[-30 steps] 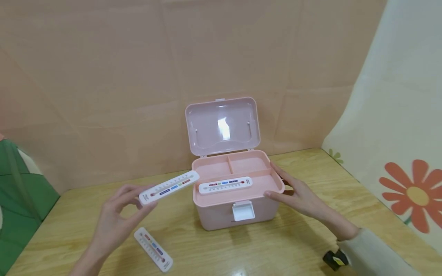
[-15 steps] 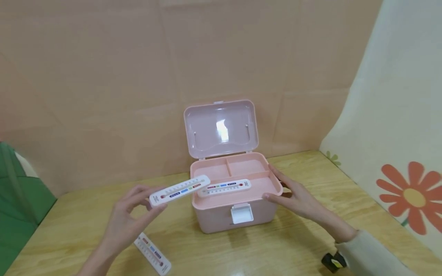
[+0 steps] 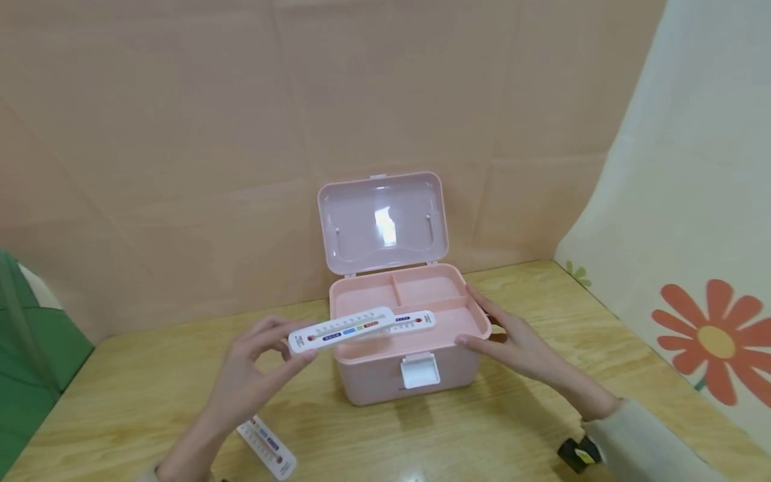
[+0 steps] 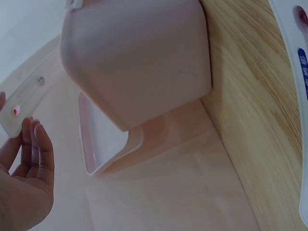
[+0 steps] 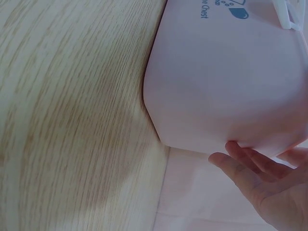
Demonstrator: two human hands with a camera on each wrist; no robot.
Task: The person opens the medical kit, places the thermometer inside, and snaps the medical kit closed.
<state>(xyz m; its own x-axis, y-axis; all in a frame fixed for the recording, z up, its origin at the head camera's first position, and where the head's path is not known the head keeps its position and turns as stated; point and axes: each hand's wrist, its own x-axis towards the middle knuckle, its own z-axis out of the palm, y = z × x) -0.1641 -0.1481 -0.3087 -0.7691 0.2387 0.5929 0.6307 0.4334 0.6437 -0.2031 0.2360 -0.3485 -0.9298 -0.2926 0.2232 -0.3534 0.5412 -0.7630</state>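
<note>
My left hand [image 3: 259,368] pinches one end of a white thermometer [image 3: 340,329] between thumb and fingers. It holds the thermometer above the left front rim of a pink medicine box [image 3: 385,381], tilted with its far end higher. In the left wrist view, the back of this thermometer [image 4: 29,96] shows. A second thermometer [image 3: 421,321] lies in the box's front compartment, partly hidden behind the held one. My right hand [image 3: 524,341] holds the box's right end, thumb at the front corner rim and fingers against the side wall [image 5: 226,115].
The box's lid [image 3: 385,221] stands raised at the back, with two smaller compartments in front of it. A third thermometer [image 3: 268,448] lies on the wooden table [image 3: 150,375], partly behind my left wrist. A small black object [image 3: 578,455] is beside the right sleeve.
My left hand has carried its thermometer rightward, so it now overlaps the box and covers part of the thermometer inside. The right hand keeps its place on the box.
</note>
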